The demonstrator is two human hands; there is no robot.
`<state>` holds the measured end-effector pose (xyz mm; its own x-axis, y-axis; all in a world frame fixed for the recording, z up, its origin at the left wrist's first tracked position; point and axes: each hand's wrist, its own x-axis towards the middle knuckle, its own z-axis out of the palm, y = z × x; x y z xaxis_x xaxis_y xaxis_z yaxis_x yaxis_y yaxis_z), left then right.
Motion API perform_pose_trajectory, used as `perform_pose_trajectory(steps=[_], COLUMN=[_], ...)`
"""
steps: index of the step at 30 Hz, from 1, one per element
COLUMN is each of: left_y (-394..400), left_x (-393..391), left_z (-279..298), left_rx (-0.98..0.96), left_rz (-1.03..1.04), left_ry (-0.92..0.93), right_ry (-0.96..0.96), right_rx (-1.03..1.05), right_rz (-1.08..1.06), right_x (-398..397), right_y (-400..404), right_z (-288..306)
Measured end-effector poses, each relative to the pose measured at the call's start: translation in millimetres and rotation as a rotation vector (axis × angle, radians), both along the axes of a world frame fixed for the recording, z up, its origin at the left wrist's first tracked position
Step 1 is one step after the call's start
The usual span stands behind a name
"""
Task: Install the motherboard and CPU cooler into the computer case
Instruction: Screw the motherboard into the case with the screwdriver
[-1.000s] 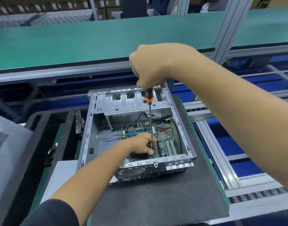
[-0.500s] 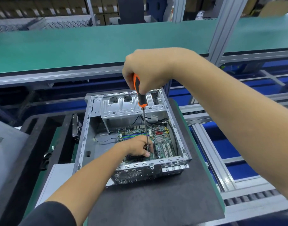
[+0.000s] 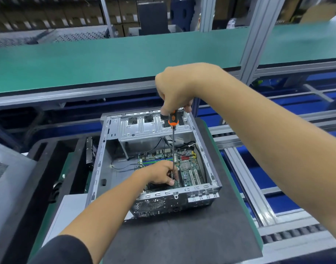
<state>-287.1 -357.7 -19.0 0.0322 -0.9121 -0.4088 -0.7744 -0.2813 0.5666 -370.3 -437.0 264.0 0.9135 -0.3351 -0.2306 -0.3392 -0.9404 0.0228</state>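
Dark mat (image 3: 182, 235) nearest, spread on the worktop (image 3: 296, 242); likely there to cushion the metal and stop sliding under tool pressure.

Case (image 3: 211, 187) sits on the mat, open side up, rear panel with fan grille toward the camera. Orientation gives straight-down access to the floor of the box.

Board (image 3: 190, 168) lies flat inside, toward the right half and near wall; left half of the interior bare grey metal with a thin black wire crossing it. No cooler identifiable.

Left hand (image 3: 159, 174) reaches in over the near wall, fingers (image 3: 170, 181) curled down at the foot of the shaft, on or beside the board. Probably steadying the tip or a screw; whether anything is pinched cannot be told, contact point too small.

Screwdriver (image 3: 173, 149) stands nearly upright, long shaft running from tip near the board's near edge up past the drive bay (image 3: 144, 128). Length keeps the upper hand clear of the walls.

Right hand (image 3: 174, 92) above, grip wrapped tight round the orange-and-black handle (image 3: 173, 119), fist on top for downward push and twist.

Judged step: fastening the board to the case.

Far: green shelf (image 3: 106, 60), aluminium posts.
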Motion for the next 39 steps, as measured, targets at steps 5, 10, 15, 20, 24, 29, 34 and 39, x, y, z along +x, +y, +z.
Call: perform_pose_trajectory(steps=[5, 10, 15, 20, 24, 29, 34, 39], left_y=[1.5, 1.7, 0.0, 0.4, 2.1, 1.1, -0.6, 0.5], left_x=[-0.7, -2.0, -2.7, 0.1, 1.1, -0.4, -0.5, -0.1], left_z=[2.8, 2.2, 0.9, 0.3, -1.1, 0.3, 1.5, 2.4], left_rx=[-0.006, -0.016, -0.020, -0.010, -0.021, -0.041, -0.033, -0.019], left_rz=[-0.004, 0.005, 0.035, 0.026, 0.028, 0.007, 0.028, 0.047], left_ry=[0.005, 0.008, 0.016, 0.024, 0.028, 0.019, 0.038, 0.062], right_ry=[0.055, -0.113, -0.063, 0.010, 0.051, -0.059, -0.072, -0.189], right_rx=[0.190, 0.072, -0.008, 0.037, 0.128, 0.042, 0.046, 0.117], right_rz=[0.063, 0.090, 0.008, 0.002, 0.065, 0.113, 0.040, 0.034], right_x=[-5.4, -1.9, 1.0, 4.3, 3.6, 5.9, 7.0, 5.6], right_y=[-3.8, -3.3, -7.1, 2.8, 1.4, -2.5, -3.7, -4.0], right_z=[8.4, -1.8, -4.8, 1.7, 6.8, -5.0, -5.9, -12.5])
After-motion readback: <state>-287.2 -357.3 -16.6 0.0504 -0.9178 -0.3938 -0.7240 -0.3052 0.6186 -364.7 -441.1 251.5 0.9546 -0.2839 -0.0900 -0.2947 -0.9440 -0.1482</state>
